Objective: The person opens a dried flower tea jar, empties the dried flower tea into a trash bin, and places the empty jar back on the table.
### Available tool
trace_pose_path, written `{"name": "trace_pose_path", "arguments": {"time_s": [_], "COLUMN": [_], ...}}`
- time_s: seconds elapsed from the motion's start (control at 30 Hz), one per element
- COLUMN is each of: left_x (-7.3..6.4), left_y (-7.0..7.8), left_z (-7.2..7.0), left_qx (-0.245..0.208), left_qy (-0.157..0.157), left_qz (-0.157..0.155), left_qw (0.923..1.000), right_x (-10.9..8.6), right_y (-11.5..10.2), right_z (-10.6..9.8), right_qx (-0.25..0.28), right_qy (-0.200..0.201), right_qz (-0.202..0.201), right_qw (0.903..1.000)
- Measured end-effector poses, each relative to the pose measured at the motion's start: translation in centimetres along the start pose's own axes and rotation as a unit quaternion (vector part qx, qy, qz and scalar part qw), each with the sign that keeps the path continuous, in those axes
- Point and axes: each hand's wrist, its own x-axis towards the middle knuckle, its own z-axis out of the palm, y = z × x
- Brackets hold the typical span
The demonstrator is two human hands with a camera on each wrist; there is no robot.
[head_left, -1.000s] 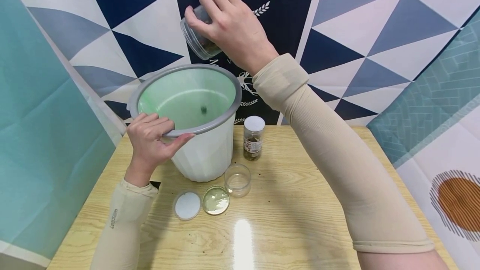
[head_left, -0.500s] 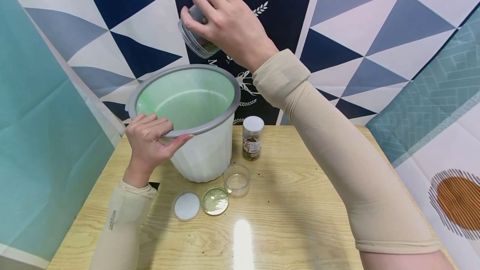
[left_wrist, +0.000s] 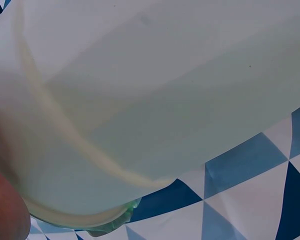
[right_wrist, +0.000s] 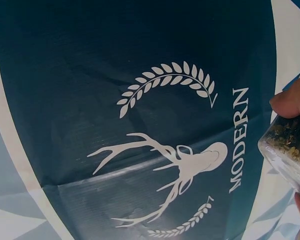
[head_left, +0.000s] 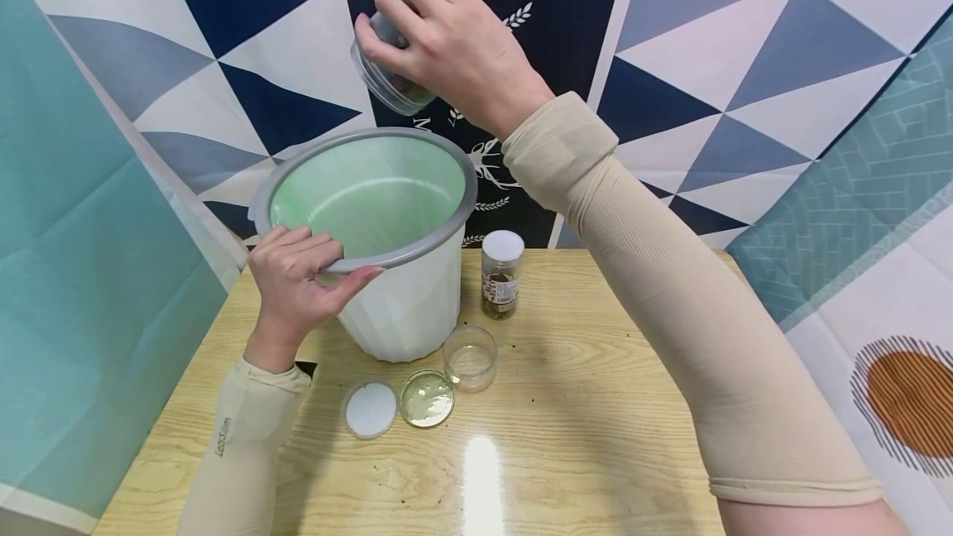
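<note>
With fingers curled over the grey rim, my left hand (head_left: 294, 279) grips the near left side of a white bucket (head_left: 405, 313) that is pale green inside. High above the bucket's far side, my right hand (head_left: 457, 40) holds a clear plastic jar (head_left: 390, 89) tilted, its mouth end down to the left. Dark, dried-looking bits show inside the jar (right_wrist: 290, 150) in the right wrist view; their kind is not clear. The bucket's bottom is hidden from the head view. Its pale wall (left_wrist: 165, 90) fills most of the left wrist view.
Right of the bucket stands a labelled jar (head_left: 500, 288) with a white lid and brown contents. In front lie a white round lid (head_left: 371, 409), a golden lid (head_left: 428, 398) and a clear round cup (head_left: 471, 358). Dark crumbs dot the wooden table (head_left: 581, 437). Patterned cloth (head_left: 692, 89) hangs behind.
A dark clump seen inside the bucket one second ago is out of sight now. My right hand and the jar have shifted slightly up and left. The left hand keeps its grip.
</note>
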Motion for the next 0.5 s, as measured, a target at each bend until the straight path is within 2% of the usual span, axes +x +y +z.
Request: {"name": "trace_pose_path", "arguments": {"time_s": [0.3,0.5], "left_x": [0.02,0.04], "left_y": [0.05,0.09], "left_z": [0.00,0.03], "left_qx": [-0.002,-0.003], "left_qy": [-0.001,0.000], "left_qz": [-0.001,-0.002], "left_qw": [1.0000,1.0000], "right_x": [0.14,0.25], "right_y": [0.05,-0.03], "right_z": [0.07,-0.01], "right_qx": [-0.030,-0.025], "right_qy": [-0.001,-0.008], "right_qz": [-0.016,-0.019], "right_qw": [0.9994,0.9995]}}
